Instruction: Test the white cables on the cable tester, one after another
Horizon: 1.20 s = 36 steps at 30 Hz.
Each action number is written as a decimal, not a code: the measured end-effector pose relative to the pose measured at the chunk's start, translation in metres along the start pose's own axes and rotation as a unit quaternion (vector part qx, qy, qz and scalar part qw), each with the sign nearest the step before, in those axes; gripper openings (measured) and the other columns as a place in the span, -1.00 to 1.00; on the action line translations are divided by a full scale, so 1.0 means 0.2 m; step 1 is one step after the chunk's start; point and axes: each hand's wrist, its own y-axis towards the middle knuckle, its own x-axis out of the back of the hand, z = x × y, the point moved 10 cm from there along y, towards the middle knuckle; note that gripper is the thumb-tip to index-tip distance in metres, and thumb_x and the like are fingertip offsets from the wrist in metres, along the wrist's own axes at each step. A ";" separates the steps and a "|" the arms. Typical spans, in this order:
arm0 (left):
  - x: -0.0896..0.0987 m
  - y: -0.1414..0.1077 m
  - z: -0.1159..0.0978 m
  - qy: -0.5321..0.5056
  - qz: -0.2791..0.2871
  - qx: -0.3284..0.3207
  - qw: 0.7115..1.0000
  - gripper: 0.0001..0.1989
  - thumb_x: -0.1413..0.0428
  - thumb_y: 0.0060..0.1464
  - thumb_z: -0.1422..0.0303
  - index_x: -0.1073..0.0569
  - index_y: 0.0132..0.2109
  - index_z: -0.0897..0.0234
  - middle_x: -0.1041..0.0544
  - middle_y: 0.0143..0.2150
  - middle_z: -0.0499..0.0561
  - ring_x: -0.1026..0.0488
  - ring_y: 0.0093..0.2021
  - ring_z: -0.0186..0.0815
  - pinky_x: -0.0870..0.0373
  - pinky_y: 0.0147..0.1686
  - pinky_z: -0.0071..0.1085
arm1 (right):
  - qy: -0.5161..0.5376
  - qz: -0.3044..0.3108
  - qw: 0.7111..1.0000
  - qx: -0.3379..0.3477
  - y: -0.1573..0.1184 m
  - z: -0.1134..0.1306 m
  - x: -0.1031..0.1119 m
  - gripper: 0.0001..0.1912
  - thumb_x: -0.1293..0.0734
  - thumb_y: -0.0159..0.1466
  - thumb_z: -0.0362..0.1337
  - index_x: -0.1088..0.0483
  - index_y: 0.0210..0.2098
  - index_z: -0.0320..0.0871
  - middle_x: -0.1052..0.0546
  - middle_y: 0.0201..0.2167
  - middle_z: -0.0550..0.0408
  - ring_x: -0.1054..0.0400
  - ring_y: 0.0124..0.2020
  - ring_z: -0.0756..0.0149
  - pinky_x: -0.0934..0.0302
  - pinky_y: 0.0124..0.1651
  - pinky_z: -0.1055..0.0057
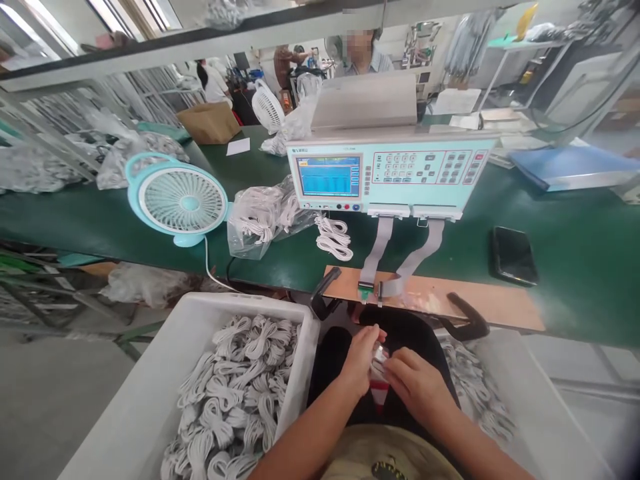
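Observation:
My left hand (360, 360) and my right hand (414, 381) come together above my lap. Between their curled fingers is a small whitish, shiny object (380, 360) with a red and white part hanging below it; its kind I cannot make out. Just beyond the hands, a wooden board (480, 308) lies along the table's front edge. Two grey ribbon cables (383, 243) run down from a light-blue tester (425, 190) to connectors (367, 288) on that board.
On my left stands a white bin (175, 347) of bundled grey cables (225, 393); another bin (535, 393) is on my right. Black clamps (325, 293) grip the board. A blue fan (180, 200), bagged cables (263, 217), a loose cable coil (333, 238) and a phone (513, 255) occupy the green table.

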 end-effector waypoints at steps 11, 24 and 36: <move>0.08 -0.09 0.06 -0.010 0.035 0.066 0.997 -0.68 -0.37 -0.36 0.28 -0.52 -0.47 0.45 -0.44 -0.58 -0.01 -0.32 -0.55 -0.42 -0.18 -0.48 -0.46 | -0.100 0.048 0.988 0.108 0.01 0.06 -0.14 -0.77 -0.13 0.31 -0.46 -0.41 -0.20 -0.21 -0.50 -0.34 -0.02 -0.39 -0.40 0.25 -0.29 -0.36 0.40; 0.16 -0.03 0.01 -0.010 0.011 0.043 0.999 -0.66 -0.36 -0.36 0.30 -0.46 -0.39 0.37 -0.43 -0.51 -0.08 -0.33 -0.52 -0.43 -0.23 -0.50 -0.49 | -0.156 -0.008 0.985 0.068 0.16 0.03 -0.08 -0.80 -0.13 0.21 -0.47 -0.31 -0.46 -0.15 -0.37 -0.59 0.09 -0.25 -0.53 0.26 -0.01 -0.38 0.30; 0.09 0.04 -0.20 -0.090 -0.033 -0.059 0.994 -0.63 -0.38 -0.39 0.40 -0.50 -0.33 0.37 -0.49 -0.42 -0.01 -0.42 -0.44 -0.41 -0.33 -0.40 -0.51 | 0.397 -0.166 0.858 -0.280 0.21 -0.42 -0.11 -0.69 -0.34 0.16 -0.01 -0.41 -0.48 -0.14 -0.38 -0.58 0.16 -0.21 -0.52 0.32 -0.11 -0.44 0.43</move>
